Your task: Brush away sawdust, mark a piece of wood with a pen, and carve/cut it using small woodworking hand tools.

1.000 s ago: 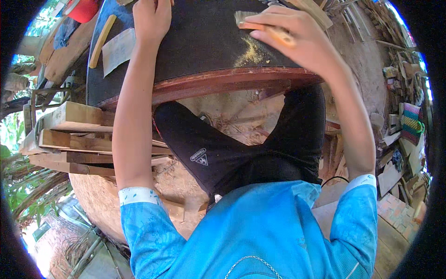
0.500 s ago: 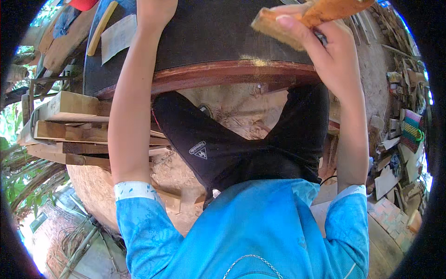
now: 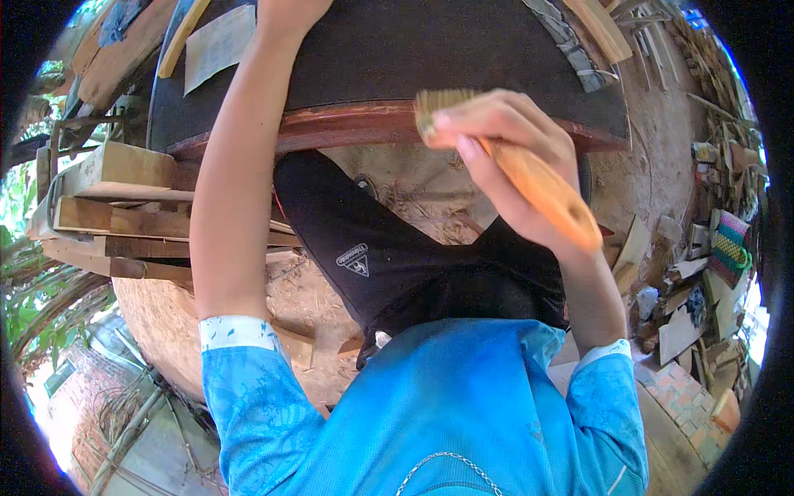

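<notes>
My right hand (image 3: 519, 136) is closed around a flat brush (image 3: 550, 192) with an orange wooden handle. Its pale bristles (image 3: 442, 102) point up and left, over the reddish-brown front edge (image 3: 347, 121) of a dark tabletop (image 3: 397, 54). Whether the bristles touch that edge, I cannot tell. Only the back and wrist of my left hand (image 3: 291, 11) show at the top of the picture, above the tabletop. Its fingers are cut off by the frame.
A paper sheet (image 3: 218, 50) and a curved wooden strip (image 3: 184, 40) lie on the tabletop's left. On its right are a grey cloth strip (image 3: 571, 43) and a wooden piece (image 3: 597, 30). Stacked timber (image 3: 124, 217) stands at left; a woven bag (image 3: 729, 246) sits among scraps at right.
My right hand has come down toward me and left with the brush, its handle now pointing down and right. The pale dust seen on the table edge is now behind the brush or gone.
</notes>
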Motion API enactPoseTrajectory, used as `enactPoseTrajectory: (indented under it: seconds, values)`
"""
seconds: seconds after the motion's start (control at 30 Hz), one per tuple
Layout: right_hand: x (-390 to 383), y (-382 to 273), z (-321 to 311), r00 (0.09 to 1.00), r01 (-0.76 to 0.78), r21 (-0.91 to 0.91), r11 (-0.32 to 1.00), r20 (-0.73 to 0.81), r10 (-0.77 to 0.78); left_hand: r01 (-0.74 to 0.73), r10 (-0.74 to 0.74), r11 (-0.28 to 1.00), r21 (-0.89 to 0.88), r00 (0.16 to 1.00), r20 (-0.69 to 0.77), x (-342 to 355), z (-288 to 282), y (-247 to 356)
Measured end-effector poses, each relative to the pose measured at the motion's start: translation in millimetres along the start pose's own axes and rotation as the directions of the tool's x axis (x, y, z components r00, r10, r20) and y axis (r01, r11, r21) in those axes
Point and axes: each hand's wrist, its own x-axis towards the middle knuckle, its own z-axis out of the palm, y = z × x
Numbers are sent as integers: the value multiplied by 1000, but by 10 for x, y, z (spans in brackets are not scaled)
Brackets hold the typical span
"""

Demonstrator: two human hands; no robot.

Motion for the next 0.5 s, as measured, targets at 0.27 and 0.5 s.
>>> enactPoseTrajectory:
  seconds: [0.27, 0.5]
  values:
    - [243, 148, -294, 953, -225, 49, 973, -199, 230, 15, -15, 1000, 21, 1000, 4, -35, -26, 23]
    - [72, 269, 3, 989, -92, 109, 990, -104, 104, -19, 19, 1000, 18, 1000, 17, -15, -38, 53]
